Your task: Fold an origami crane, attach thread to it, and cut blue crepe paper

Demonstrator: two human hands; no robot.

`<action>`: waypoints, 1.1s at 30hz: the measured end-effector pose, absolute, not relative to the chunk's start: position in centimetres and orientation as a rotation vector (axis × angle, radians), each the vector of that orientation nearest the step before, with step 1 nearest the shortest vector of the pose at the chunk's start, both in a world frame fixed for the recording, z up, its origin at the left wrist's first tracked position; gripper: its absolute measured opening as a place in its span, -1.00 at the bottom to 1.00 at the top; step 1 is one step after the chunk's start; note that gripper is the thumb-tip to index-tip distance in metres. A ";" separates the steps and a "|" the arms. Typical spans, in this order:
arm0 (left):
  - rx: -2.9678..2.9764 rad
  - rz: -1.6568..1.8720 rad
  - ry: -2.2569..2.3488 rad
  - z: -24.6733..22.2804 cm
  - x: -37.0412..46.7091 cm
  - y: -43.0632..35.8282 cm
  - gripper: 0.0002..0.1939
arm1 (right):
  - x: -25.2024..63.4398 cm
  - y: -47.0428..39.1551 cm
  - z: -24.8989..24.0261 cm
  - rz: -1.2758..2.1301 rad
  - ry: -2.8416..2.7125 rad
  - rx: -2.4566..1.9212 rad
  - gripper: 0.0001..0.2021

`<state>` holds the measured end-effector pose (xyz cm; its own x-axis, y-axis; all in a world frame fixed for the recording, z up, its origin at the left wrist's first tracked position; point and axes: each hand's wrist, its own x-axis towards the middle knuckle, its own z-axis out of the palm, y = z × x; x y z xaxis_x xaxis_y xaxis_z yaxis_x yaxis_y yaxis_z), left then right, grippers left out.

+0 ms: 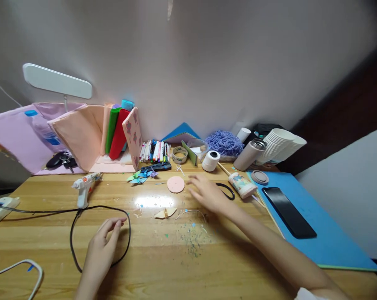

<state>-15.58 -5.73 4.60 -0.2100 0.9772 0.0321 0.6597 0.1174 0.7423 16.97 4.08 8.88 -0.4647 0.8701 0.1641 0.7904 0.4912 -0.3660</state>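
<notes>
My right hand (205, 193) reaches over the table with its fingers apart, holding nothing I can see. Its fingertips are just right of a flat round pink disc (176, 184). To the hand's right are the black handle of a tool (227, 191), partly hidden, and a decorated paper cup (242, 185) lying with a stick. My left hand (103, 246) hovers near the table inside a loop of black cord (72, 233), fingers loosely bent, thumb and index slightly apart. A folded cream paper piece (166, 213) and a thin white string (191, 211) lie between the hands.
A white glue gun (83, 187) stands at the left on its cord. Folded paper cranes (141, 177), markers (155, 151), tape (179, 154) and a thread spool (211, 161) line the back. On the right, a black phone (288, 212) rests on a blue board (335, 233).
</notes>
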 end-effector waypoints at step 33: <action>1.577 1.029 1.850 1.8 -5.5 -3.6 -0.55 | 19.6 -4.3 0.4 0.594 -2.331 -0.967 -0.82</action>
<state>-5.50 -3.55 1.79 -0.2068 0.9733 0.1001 0.5984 0.0448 0.8000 19.63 -4.32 0.40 -0.5950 0.7411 0.3112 0.5018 0.6449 -0.5765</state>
